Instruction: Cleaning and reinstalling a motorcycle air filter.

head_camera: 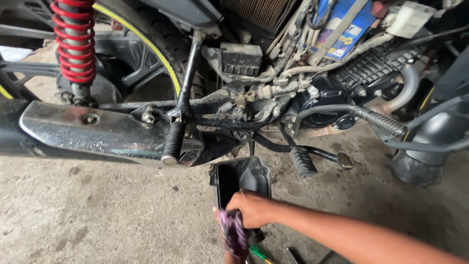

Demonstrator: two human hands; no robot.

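My right hand (251,209) reaches in from the lower right, its fingers closed around a purple rag (233,234) that looks blurred. The hand is at the near edge of a black, open, box-like plastic cover (244,176) on the concrete floor, just below the motorcycle's engine (322,105). Whether the hand also grips the cover's rim is unclear. My left hand is out of sight.
A chrome exhaust muffler (97,129) runs along the left, with a rubber foot peg (173,142) in front of it and a red shock spring (73,44) above. A second foot peg (303,161) and a kick lever (381,122) stick out on the right. A green-handled tool (259,253) lies on the floor by my wrist.
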